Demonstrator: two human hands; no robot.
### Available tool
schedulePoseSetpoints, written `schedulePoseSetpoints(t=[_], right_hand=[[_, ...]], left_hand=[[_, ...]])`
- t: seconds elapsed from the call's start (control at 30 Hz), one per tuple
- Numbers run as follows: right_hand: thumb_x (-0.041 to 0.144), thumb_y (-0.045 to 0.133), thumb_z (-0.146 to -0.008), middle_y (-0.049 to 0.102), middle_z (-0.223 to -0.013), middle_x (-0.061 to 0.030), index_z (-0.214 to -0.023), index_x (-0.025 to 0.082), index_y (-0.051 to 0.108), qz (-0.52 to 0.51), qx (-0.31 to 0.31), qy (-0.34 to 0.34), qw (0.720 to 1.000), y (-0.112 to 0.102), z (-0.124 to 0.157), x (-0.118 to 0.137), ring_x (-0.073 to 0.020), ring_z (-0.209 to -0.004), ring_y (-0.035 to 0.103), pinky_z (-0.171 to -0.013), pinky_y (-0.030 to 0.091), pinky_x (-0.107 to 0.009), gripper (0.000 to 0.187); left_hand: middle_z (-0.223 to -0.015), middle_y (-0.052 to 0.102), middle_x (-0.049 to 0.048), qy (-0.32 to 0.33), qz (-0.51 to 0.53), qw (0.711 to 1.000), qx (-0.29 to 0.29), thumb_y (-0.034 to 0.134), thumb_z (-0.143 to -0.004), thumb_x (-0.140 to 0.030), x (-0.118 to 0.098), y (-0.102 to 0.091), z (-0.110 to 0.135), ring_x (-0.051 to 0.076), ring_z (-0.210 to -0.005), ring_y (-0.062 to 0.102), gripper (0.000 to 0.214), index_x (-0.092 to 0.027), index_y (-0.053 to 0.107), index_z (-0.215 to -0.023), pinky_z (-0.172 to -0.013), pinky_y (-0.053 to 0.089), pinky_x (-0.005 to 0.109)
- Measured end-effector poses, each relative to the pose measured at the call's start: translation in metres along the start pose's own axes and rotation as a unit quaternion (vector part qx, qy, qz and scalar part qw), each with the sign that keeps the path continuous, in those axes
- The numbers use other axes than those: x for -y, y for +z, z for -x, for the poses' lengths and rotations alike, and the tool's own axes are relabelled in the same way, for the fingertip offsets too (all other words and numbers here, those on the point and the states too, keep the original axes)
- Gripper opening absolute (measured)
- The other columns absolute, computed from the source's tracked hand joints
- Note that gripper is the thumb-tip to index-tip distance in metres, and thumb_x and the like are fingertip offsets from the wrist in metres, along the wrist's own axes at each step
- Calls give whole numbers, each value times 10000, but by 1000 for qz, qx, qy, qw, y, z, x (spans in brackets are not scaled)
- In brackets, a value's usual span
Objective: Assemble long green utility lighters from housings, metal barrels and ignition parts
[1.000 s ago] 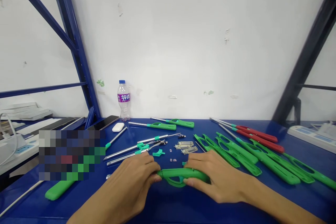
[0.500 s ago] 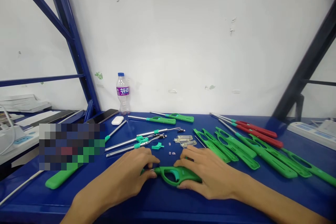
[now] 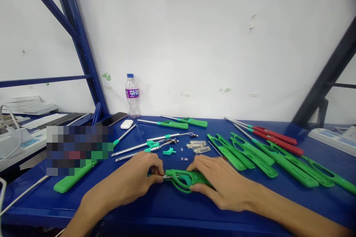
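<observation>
At the front middle of the table, my right hand (image 3: 219, 181) is wrapped round the handle of a green long-nosed lighter (image 3: 180, 177). A teal trigger shows inside its loop, and the loop's edges look doubled, as if two shell halves sit slightly apart. My left hand (image 3: 139, 174) pinches the lighter's nozzle end, where a short bit of metal shows; the fingers hide the rest. Just beyond lie tiny pale pieces (image 3: 182, 159), a loose teal trigger (image 3: 168, 151) and several clear fuel tanks (image 3: 201, 150). Metal nozzle tubes with wires (image 3: 129, 150) lie behind my left hand.
Green shell halves (image 3: 261, 163) and red lighters (image 3: 278, 142) lie to the right. More green lighters (image 3: 174, 124) are at the back, near a bottle (image 3: 132, 98) and a white case (image 3: 127, 124). Another green lighter (image 3: 69, 179) lies left, beside a blurred patch. A white cable (image 3: 25, 194) crosses the left edge.
The lighter has turned slightly between my hands, and its loop edges now look separated. More metal shows by my left fingers. The whole view has shifted a little.
</observation>
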State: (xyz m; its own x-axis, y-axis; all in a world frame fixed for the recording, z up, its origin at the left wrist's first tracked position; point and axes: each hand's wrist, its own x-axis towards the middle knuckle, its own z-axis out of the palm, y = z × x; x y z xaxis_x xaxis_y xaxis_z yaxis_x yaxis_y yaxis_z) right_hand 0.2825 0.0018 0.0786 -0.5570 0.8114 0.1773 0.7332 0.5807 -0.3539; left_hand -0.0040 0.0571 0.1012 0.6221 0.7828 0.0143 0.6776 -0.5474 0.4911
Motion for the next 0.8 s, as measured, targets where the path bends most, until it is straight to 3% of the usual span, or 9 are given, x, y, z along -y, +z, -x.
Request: schedulePoseSetpoints(t=[0.23, 0.5, 0.8], right_hand=[[466, 533, -1097, 730, -1205, -71, -1237, 239, 603, -20, -6, 36, 999, 0, 0, -1, -302, -1112, 701, -922, 476, -439, 275], [483, 540, -1091, 732, -1179, -76, -1227, 227, 624, -7, -3, 24, 1000, -1, -1, 1, -302, -1083, 708, -910, 488, -440, 302], [479, 548, -1090, 728, -1206, -67, -1263, 237, 609, 12, -9, 8, 1000, 1, 0, -1, -276, -1037, 713, -879, 479, -396, 304]], left_hand=[[-904, 752, -45, 4, -1, 1000, -5, 713, -928, -207, -3, 0, 1, 180, -867, 683, 115, -287, 764, -862, -768, 450, 277], [-929, 724, -27, 8, -17, 1000, -7, 652, -933, -138, -12, 3, 6, 194, -894, 649, 161, -254, 712, -839, -788, 428, 302], [-1056, 734, -20, 8, 15, 1000, 17, 655, -970, -268, -3, -4, 4, 196, -987, 674, 87, -282, 739, -991, -857, 501, 287]])
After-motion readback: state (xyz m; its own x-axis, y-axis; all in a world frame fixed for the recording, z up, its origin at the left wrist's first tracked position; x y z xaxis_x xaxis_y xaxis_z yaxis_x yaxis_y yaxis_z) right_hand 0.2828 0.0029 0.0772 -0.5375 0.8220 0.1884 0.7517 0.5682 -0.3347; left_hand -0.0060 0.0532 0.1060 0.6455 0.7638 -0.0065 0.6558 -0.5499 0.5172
